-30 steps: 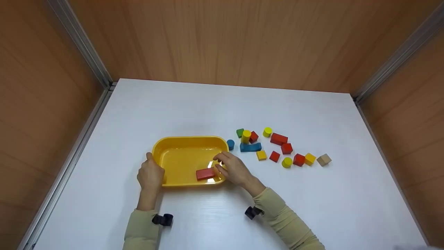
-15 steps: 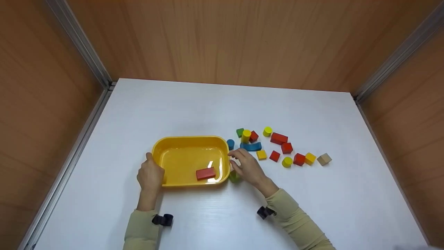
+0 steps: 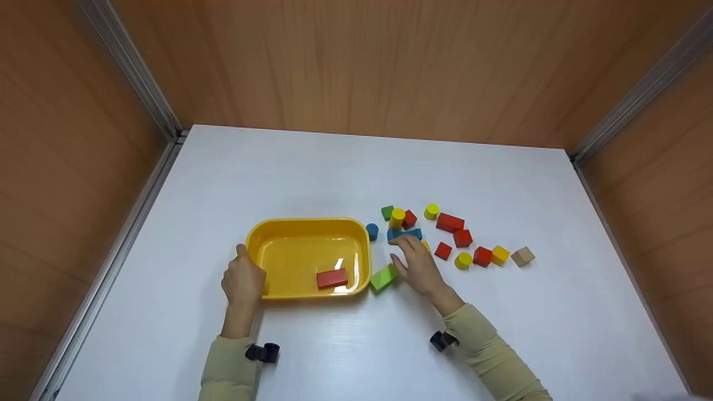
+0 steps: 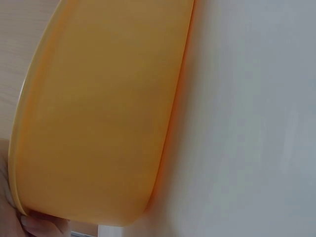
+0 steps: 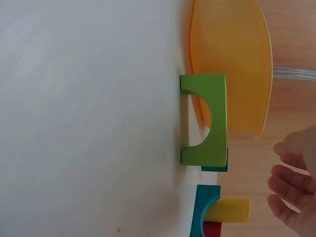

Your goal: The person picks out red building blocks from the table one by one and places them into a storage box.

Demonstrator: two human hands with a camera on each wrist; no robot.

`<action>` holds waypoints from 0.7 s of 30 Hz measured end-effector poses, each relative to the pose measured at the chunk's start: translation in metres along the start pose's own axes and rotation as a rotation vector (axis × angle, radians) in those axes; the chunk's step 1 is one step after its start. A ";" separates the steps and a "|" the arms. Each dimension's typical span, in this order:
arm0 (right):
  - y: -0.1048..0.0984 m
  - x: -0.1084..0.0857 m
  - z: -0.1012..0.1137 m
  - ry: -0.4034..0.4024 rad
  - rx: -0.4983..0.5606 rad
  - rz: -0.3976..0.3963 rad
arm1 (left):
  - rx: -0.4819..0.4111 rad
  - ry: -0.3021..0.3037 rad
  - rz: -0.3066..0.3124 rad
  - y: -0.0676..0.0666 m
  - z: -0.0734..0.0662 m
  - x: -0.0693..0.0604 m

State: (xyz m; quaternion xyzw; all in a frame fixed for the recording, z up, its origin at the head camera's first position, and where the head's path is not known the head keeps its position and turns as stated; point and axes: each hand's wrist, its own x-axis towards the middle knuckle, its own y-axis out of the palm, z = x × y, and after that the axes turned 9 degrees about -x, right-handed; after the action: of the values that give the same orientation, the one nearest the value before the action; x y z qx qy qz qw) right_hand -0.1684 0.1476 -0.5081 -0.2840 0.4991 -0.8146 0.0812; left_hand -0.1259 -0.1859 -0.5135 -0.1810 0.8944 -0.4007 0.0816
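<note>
My left hand (image 3: 243, 280) grips the left end of a yellow plastic tray (image 3: 295, 250); in the left wrist view its fingers (image 4: 43, 225) curl at the tray's rim. A red rectangular block (image 3: 332, 278) lies inside. Against the tray's right end rests a light green arch block (image 3: 383, 279), its cut-out plain in the right wrist view. My right hand (image 3: 421, 273) hovers just right of that block, fingers loosely bent and holding nothing. Past its fingertips is a blue arch block (image 3: 405, 234). A yellow cube behind the hand is mostly hidden.
Right of the tray are scattered a blue cylinder (image 3: 372, 231), a dark green block (image 3: 387, 213), yellow cylinders, several red blocks (image 3: 450, 223), a yellow cube (image 3: 500, 255) and a plain wood cube (image 3: 523, 257). Wooden panels wall the white table (image 3: 312, 178).
My right hand has moved right, from over the tray's right end to beside the blue arch block. The light green arch block has come into view by the tray. My left hand keeps its place.
</note>
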 end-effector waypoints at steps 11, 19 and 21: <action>-0.008 0.000 -0.025 0.130 -0.075 0.026 | -0.001 0.010 -0.010 0.000 -0.001 0.000; -0.012 0.004 -0.040 0.237 -0.121 0.069 | 0.002 -0.030 0.023 0.000 -0.001 0.001; -0.014 0.005 -0.043 0.269 -0.132 0.088 | 0.002 -0.031 0.024 0.000 -0.001 0.001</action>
State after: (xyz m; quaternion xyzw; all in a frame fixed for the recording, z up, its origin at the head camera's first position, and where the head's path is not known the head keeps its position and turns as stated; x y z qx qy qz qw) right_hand -0.1938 0.1852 -0.5092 -0.1546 0.5700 -0.8064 0.0304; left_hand -0.1267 -0.1858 -0.5130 -0.1762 0.8948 -0.3977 0.1004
